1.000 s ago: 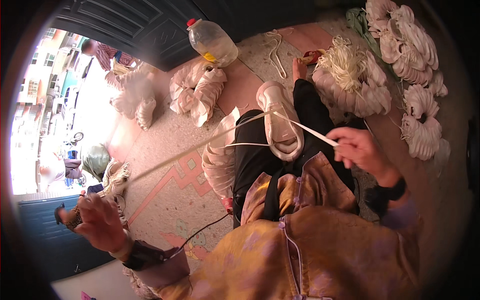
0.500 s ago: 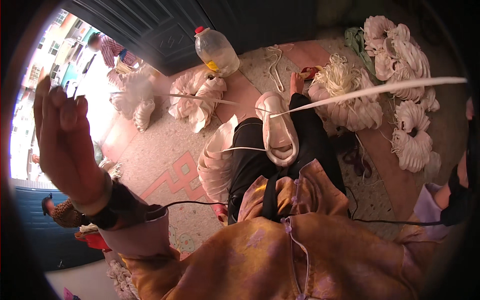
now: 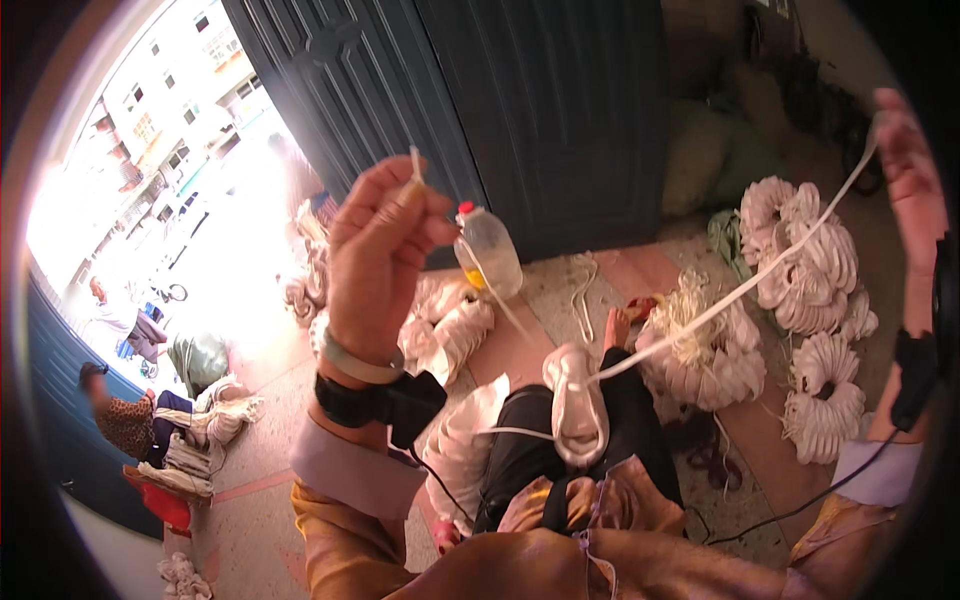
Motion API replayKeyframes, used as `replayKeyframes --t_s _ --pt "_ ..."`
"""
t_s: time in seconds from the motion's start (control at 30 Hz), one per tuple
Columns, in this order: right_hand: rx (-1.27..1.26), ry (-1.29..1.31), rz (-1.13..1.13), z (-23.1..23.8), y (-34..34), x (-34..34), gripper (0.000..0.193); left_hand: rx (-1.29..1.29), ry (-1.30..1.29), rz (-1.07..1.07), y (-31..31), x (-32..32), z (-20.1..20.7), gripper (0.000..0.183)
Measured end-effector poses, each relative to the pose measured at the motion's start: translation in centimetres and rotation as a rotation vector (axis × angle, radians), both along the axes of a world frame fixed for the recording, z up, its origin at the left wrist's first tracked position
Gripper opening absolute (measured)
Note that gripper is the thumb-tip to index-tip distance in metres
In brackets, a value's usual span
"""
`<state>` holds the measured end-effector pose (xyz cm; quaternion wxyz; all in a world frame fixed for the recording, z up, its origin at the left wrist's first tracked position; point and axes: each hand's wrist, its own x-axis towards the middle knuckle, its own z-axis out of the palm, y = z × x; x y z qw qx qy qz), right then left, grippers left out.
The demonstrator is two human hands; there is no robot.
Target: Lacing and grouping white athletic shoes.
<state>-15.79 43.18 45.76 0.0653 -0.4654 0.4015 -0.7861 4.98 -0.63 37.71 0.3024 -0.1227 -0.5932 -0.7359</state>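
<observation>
A white shoe (image 3: 578, 415) lies on my lap between my thighs, with white lace coming out of its opening. My left hand (image 3: 385, 235) is raised left of centre, thumb and fingers pinched on a thin white lace (image 3: 490, 283). A short end of it sticks up above the fingertips, and the rest slants down toward the shoe. Far to the right, my right hand (image 3: 912, 175) is lifted near the picture's edge. A second white strand, the wide lace (image 3: 745, 290), stretches nearly straight from the shoe to its fingers.
A stack of white shoe pieces (image 3: 460, 440) stands beside my left thigh. Bundles of white pieces (image 3: 800, 255) lie on the floor at right. A clear jug with a red cap (image 3: 490, 255) stands before the dark door (image 3: 560, 120). Another person (image 3: 130, 425) sits at far left.
My left hand has come in from the far left toward the middle, pinching the lace. My right hand shows more at the right edge. The view has tilted up, showing more of the door.
</observation>
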Motion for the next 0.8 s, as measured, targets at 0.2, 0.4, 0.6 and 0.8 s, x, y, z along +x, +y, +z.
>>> replayKeyframes --t_s 0.2,0.4,0.6,0.8 --pt "0.580 0.300 -0.315 -2.8 -14.8 4.7 0.022 0.028 -0.021 -0.090 2.4 -2.1 0.3 0.024" --pt "0.415 0.264 -0.086 -5.0 -21.3 6.5 0.020 0.028 -0.079 -0.205 5.9 -4.2 0.6 0.027" --pt "0.446 0.191 0.002 -5.4 -22.4 6.9 0.021 0.031 -0.120 -0.246 6.8 -4.8 0.1 0.030" --pt "0.464 0.126 0.036 -6.1 -23.2 6.9 0.018 0.022 -0.134 -0.259 6.3 -5.0 -0.8 0.030"
